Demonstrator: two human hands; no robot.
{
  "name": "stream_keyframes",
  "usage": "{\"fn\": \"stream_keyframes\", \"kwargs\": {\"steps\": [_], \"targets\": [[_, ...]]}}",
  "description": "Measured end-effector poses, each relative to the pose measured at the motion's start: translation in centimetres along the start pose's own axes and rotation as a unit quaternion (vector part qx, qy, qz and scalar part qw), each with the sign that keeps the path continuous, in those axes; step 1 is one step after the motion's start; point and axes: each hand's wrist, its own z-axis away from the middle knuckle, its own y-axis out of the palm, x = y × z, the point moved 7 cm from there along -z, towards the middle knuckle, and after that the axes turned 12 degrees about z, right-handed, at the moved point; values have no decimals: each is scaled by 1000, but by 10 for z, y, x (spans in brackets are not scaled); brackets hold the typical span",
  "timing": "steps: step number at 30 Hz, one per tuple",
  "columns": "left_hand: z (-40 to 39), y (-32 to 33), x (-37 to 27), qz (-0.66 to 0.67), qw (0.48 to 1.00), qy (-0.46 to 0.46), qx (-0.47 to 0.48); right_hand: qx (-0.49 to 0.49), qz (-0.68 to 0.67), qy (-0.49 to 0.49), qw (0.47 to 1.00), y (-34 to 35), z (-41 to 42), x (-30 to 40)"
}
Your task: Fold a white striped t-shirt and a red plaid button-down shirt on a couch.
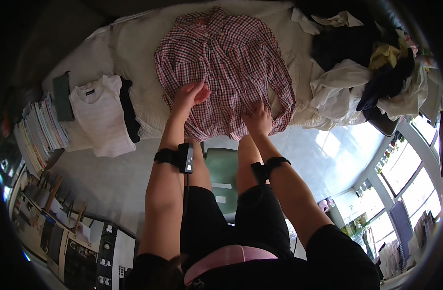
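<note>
A red, black and white checked button-up shirt [225,72] lies front up on the pale quilt, its collar at the far side and its hem towards me. Creases run down its front. My left hand [192,95] is over the left part of the shirt front, fingers loosely bent, with nothing visible in it. Near the lower hem, my right hand [258,119] rests on the fabric with curled fingers. Whether those fingers pinch the cloth is hidden. The sleeve at the right [285,90] bends down beside that hand.
A pale quilt [134,47] covers the surface. At left lie a folded white T-shirt [102,116], a black garment [129,108], a dark green flat item [63,97] and a stack of books and papers [42,132]. Heaped clothes [341,83] lie right. A green chair [221,174] is below.
</note>
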Motion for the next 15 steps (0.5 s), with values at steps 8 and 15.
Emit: {"fn": "stream_keyframes", "kwargs": {"steps": [8,15], "targets": [[-41,99,-10,111,990,80,36,-122,-12,31,992,-21,-4,-21],[-67,89,-19,63,957,127,-254,-32,-55,49,997,-32,17,-75]]}}
